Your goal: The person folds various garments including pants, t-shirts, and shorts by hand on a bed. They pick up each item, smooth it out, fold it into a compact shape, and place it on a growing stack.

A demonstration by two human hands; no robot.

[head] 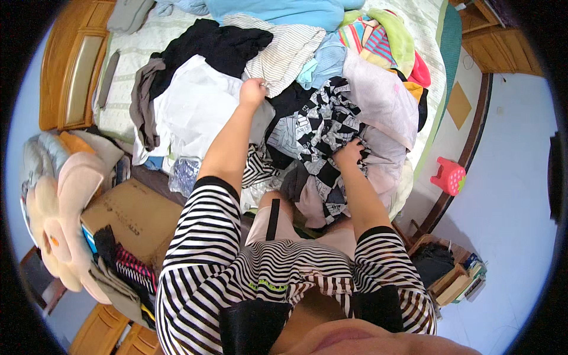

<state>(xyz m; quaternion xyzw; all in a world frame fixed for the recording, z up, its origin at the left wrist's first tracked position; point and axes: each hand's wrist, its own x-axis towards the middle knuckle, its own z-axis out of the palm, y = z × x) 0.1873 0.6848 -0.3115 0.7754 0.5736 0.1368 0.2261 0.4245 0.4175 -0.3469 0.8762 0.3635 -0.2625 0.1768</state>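
Note:
My left hand [254, 94] is closed with a bit of light cloth at its fingertips, between a white garment [195, 104] and a cream striped garment [284, 51]. Which of the two it pinches I cannot tell. My right hand [349, 154] has its fingers bent into the edge of a black-and-white printed garment [330, 117], partly hiding them. That garment lies crumpled and hangs down towards my knees. A pale pink striped garment [381, 95] lies just right of it. Black clothing [213, 44] is spread beyond the white garment.
The bed [122, 84] also bears a blue cloth [275, 12], a green garment [395, 40] and a plastic-wrapped item [184, 174]. At left stand a cardboard box [133, 217] and a flower-shaped plush cushion [57, 230]. A pink stool [450, 176] and a wooden box [448, 284] are at right.

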